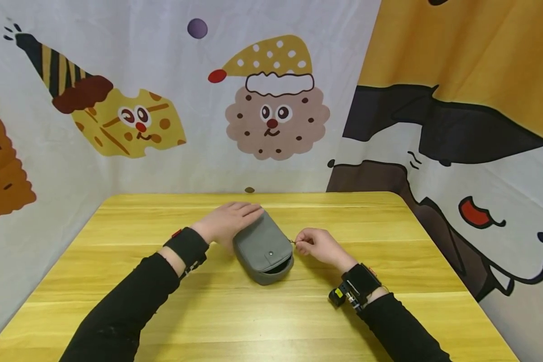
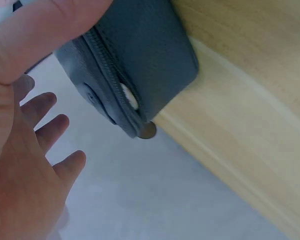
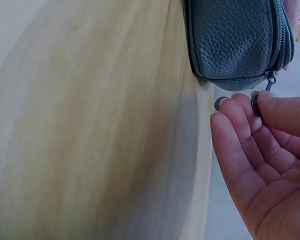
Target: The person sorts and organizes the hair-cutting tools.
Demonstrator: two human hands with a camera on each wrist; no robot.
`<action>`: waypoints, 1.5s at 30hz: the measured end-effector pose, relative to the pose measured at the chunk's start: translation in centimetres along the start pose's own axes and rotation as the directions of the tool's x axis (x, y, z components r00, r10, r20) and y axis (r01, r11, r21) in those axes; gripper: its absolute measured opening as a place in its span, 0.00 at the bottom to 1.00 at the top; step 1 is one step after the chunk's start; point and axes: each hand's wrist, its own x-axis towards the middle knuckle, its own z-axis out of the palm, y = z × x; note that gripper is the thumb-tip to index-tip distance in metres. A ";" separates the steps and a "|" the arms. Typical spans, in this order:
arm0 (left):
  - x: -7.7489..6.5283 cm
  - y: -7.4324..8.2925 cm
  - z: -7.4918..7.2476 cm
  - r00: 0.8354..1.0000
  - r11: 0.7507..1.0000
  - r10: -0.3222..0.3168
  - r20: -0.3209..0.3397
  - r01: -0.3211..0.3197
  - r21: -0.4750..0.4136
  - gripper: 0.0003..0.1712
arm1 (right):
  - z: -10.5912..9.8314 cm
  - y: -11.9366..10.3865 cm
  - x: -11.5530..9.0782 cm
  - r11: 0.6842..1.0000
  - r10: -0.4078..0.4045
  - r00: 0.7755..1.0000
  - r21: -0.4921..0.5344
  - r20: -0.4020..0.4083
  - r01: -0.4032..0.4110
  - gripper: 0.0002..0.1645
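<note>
A grey leather-textured zip pouch lies on the wooden table, its near end gaping open at the zipper. Across the pouch's far left corner rests my left hand, fingers extended over the top. On the pouch's right side, my right hand pinches the ring-shaped zipper pull between thumb and forefinger. In the left wrist view a small white item shows through the gap in the zipper. A round snap sits on the pouch's top flap.
The wooden table extends around the pouch on every side. Behind it hangs a white curtain printed with cartoon cheese and a biscuit. Another printed cloth, orange, black and white, hangs at the right. Black bands with small cameras circle both wrists.
</note>
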 end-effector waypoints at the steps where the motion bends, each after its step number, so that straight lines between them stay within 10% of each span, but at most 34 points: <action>1: 0.1 0.2 -0.1 1.000 1.000 0.011 0.010 -0.011 0.014 0.77 | 0.0 0.0 0.0 1.000 0.000 1.000 -0.002 0.001 0.000 0.04; 11: 1.4 1.3 -0.7 0.990 0.993 0.100 0.102 -0.106 0.057 0.80 | 0.0 0.2 -0.2 1.000 -0.029 1.000 -0.001 -0.012 0.029 0.04; 31: 3.9 2.4 -1.9 0.944 0.945 0.063 0.323 -0.161 0.286 0.80 | 0.4 0.1 -0.2 0.998 -0.056 0.997 -0.044 -0.047 0.054 0.03; 45: 4.0 2.5 -1.2 0.964 0.960 0.090 0.250 -0.150 0.235 0.73 | 0.0 0.5 -0.1 0.987 -0.130 0.988 -0.107 -0.087 0.121 0.05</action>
